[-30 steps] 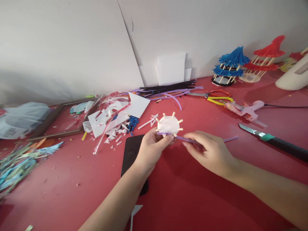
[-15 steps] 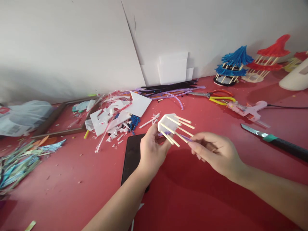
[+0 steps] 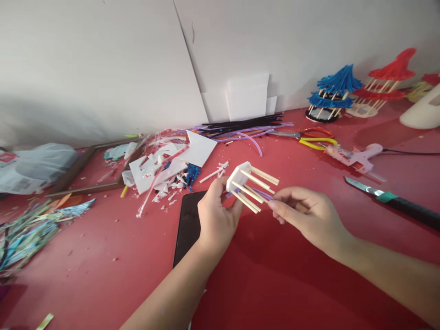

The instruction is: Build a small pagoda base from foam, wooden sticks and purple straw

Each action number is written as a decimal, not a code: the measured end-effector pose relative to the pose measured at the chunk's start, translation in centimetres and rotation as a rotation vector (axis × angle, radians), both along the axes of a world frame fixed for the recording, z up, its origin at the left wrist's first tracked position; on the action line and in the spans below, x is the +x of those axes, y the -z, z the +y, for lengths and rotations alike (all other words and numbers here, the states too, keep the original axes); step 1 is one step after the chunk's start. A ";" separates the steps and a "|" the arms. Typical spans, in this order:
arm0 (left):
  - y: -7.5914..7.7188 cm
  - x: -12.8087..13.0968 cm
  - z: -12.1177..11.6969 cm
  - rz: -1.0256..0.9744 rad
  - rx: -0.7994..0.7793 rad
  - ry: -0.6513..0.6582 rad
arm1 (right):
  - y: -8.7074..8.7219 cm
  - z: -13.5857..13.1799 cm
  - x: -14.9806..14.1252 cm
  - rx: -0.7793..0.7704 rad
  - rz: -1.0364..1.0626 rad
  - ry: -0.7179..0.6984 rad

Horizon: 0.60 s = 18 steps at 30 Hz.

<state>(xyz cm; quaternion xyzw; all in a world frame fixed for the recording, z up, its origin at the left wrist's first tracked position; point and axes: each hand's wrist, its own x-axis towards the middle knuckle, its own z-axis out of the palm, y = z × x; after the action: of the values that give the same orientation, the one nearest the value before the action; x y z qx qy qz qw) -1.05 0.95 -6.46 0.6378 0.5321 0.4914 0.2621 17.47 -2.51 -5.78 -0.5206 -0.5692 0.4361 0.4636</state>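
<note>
1. Head view: left hand [image 3: 217, 215] grips a white polygonal board [image 3: 237, 178] with pale wooden sticks [image 3: 255, 180] at dial centre.
2. Right hand [image 3: 305, 213], four o'clock from it, pinches a thin purple strip [image 3: 264, 195].
3. The board has turned nearer edge-on, likely easing stick access.

Left hand [image 3: 217, 214] and forearm are hiding part of the phone [image 3: 187, 220]. Strip [image 3: 264, 194] is vanishing at the right hand [image 3: 309, 213]; can't tell where it's ending. Frame edges are cutting off knife [image 3: 410, 209], bag [image 3: 41, 167], cord [image 3: 412, 152], white cylinder [image 3: 421, 110].
</note>
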 end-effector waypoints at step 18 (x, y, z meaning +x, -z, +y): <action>0.2 0.9 0.3 -0.210 -0.195 0.152 | -0.2 -0.6 0.3 0.940 -0.703 -0.068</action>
<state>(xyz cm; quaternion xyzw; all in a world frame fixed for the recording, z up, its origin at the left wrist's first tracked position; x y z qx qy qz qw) -0.13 1.28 -6.67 0.5930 0.4972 0.4801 0.4132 17.80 -3.10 -5.56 -0.3540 -0.8374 -0.0470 0.4139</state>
